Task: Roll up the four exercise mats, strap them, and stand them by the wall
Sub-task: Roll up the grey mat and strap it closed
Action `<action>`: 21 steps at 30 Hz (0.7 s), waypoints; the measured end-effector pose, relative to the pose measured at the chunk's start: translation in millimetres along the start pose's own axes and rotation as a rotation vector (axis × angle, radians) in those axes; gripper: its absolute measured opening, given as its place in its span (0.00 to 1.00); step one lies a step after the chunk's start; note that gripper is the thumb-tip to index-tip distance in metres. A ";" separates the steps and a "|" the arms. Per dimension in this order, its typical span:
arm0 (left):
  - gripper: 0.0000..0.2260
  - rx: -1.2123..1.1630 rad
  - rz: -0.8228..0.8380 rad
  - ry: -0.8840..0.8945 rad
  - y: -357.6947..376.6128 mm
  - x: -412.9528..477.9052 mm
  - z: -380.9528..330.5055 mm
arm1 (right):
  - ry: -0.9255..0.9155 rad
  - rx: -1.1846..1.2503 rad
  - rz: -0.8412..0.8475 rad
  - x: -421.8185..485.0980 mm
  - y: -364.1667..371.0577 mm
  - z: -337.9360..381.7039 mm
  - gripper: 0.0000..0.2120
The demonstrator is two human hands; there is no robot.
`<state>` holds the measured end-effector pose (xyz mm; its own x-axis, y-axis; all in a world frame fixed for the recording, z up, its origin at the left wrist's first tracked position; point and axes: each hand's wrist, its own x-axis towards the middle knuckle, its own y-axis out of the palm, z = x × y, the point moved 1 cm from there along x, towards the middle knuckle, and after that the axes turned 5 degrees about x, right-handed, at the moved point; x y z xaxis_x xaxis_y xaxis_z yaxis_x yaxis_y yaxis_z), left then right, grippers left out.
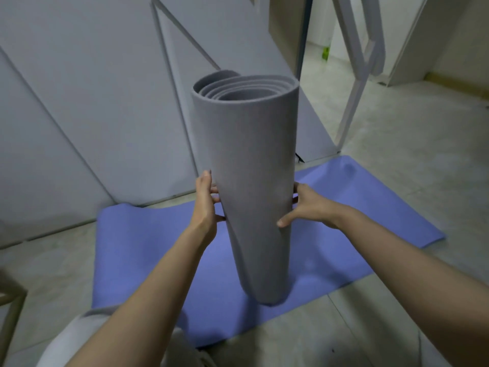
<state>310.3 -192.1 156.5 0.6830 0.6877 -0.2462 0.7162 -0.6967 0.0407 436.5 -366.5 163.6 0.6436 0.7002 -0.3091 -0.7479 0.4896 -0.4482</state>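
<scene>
A rolled grey mat (251,160) stands upright in the middle of the view, its spiral top end facing me and its lower end on a flat blue mat (148,250) spread on the floor. My left hand (205,205) grips the roll's left side with the fingers curled round behind it. On the roll's right side my right hand (304,205) grips it, thumb across the front and fingers behind. No strap shows on the roll.
A grey panelled wall (87,102) runs behind the mats. To the right a white metal frame (354,83) stands on the tiled floor (410,154) by a doorway. A wooden leg (10,313) shows at the left edge. My pale-clothed knees are at the bottom.
</scene>
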 end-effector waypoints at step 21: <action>0.23 0.096 0.070 0.186 1.8 -28.1 -88.1 | -0.232 0.258 -0.277 -36.4 -14.2 110.6 0.35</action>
<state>305.0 -194.7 248.9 0.7516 0.6566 -0.0623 0.6553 -0.7542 -0.0433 405.7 -341.5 274.0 0.7943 0.6075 0.0027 -0.5870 0.7686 -0.2545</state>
